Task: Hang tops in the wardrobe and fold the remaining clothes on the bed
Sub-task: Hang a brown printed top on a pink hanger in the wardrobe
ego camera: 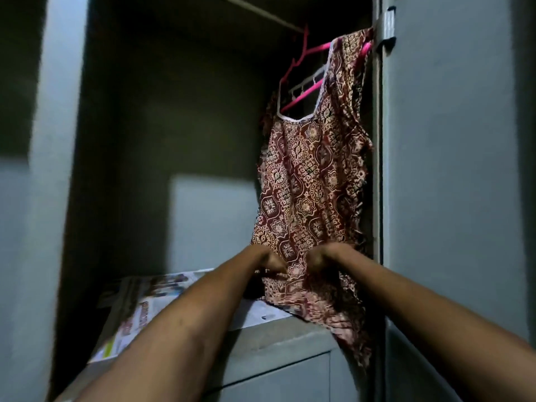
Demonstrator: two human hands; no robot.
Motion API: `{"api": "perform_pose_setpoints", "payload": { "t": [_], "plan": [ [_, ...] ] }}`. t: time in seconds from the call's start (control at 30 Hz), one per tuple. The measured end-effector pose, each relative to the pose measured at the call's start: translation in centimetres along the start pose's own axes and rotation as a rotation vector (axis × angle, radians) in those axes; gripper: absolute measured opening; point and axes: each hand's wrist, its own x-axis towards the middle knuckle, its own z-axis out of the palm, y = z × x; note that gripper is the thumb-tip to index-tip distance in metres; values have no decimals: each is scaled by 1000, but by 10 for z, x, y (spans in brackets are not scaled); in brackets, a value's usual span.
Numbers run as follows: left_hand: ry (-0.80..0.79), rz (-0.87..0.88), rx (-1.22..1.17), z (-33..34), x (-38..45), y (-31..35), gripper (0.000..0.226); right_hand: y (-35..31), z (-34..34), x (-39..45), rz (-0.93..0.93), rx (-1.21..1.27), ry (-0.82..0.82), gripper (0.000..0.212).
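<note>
Your left hand (271,264) and right hand (319,261) reached toward twelve o'clock, fingers curled, forearms nearly converging.

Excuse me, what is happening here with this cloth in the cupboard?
A person is hanging a patterned top in the wardrobe. It is on a pink hanger on the rail. The left hand and the right hand both grip its lower part. Its hem lies over a shelf lined with newspaper.

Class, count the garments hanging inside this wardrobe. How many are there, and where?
1: a patterned top on a pink hanger at the wardrobe's right side, its hem held by both hands. Others may be hidden in the dark.
</note>
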Motion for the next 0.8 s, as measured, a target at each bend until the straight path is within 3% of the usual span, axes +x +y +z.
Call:
{"api": "perform_pose_setpoints", "payload": {
  "t": [0.1, 0.17, 0.27, 0.43, 0.53, 0.67, 0.8],
  "plan": [
    [101, -119, 202, 2, 39, -6, 56, -8, 0, 20, -7, 130, -30, 39],
    [159, -183, 241, 4, 54, -12, 54, -11, 0, 29, -27, 165, -9, 41],
    [246, -242, 134, 6, 64, -13, 45, -11, -2, 39, 46, 232, -181, 35],
    [195, -281, 115, 16, 60, -24, 54, -17, 5, 42, 119, 206, -350, 31],
    [182, -231, 71, 21, 38, -29, 52, -19, 8, 26, 110, 212, -320, 23],
    [234, -195, 32, 24, -13, -37, 41, -26, 17, -9, 55, 234, -89, 19],
    [228, -75, 42, 33, -70, -32, 30, -35, 33, -54, -7, 376, 67, 30]
  ]
}}
